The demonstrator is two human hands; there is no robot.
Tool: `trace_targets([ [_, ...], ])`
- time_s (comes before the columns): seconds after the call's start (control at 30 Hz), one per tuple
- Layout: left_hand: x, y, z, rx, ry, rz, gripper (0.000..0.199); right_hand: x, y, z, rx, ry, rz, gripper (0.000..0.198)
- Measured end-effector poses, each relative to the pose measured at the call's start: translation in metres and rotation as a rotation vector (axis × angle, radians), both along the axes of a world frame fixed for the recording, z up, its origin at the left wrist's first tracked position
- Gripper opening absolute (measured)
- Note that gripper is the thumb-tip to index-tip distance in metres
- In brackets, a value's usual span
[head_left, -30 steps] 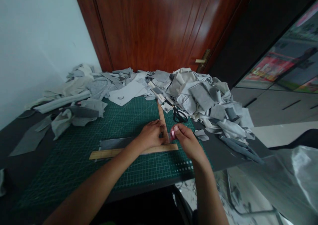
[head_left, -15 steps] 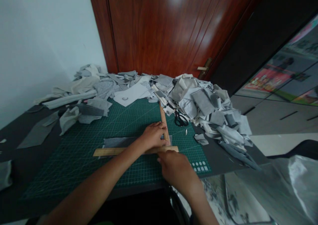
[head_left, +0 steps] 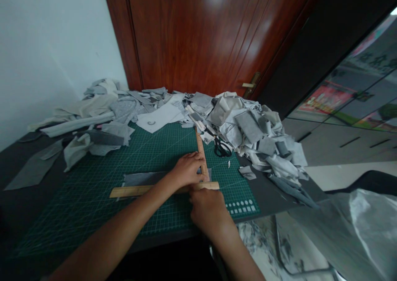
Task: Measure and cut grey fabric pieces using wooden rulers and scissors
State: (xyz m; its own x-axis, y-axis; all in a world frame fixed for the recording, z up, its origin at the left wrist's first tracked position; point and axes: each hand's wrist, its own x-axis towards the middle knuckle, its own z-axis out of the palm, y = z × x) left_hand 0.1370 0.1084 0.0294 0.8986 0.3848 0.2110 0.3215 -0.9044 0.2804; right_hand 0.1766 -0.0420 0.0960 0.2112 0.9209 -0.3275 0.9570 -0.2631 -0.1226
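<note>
A long wooden ruler [head_left: 134, 191] lies crosswise over a strip of grey fabric [head_left: 144, 177] on a green cutting mat [head_left: 161, 148]. Set at an angle to it, a second wooden ruler [head_left: 200, 144] runs away toward the back. My left hand [head_left: 188, 169] bears down where the two meet, fingers bent over the far ruler and the thumb side low by the long one. Against the long ruler's near edge is my right hand [head_left: 207, 206], its fingers curled closed. Whatever it may hold is hidden under the fist.
Scissors with black handles [head_left: 222, 148] lie right of the far ruler. Heaped grey and white fabric scraps [head_left: 245, 124] line the table's back and right; more scraps [head_left: 93, 140] lie left. A white paper piece [head_left: 159, 117] rests at the mat's back edge.
My right hand has slid slightly left along the long ruler's near edge. The left hand keeps its place on the rulers. The whole view has shifted a little.
</note>
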Motion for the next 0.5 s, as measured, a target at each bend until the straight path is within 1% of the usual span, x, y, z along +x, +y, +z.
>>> trace_targets([
  [0.23,0.0013,0.0024,-0.0016,0.007,0.003,-0.002,0.047,0.0030,-0.0025,0.0064,0.007,0.002,-0.004,0.033],
  [0.37,0.0005,0.0033,-0.0031,0.008,-0.014,-0.005,0.046,-0.0014,-0.0002,0.0089,-0.040,0.018,-0.029,0.036],
  [0.5,0.0006,0.0039,-0.0033,0.020,-0.005,-0.006,0.046,-0.0019,0.0037,0.0061,-0.077,0.008,-0.047,0.041],
])
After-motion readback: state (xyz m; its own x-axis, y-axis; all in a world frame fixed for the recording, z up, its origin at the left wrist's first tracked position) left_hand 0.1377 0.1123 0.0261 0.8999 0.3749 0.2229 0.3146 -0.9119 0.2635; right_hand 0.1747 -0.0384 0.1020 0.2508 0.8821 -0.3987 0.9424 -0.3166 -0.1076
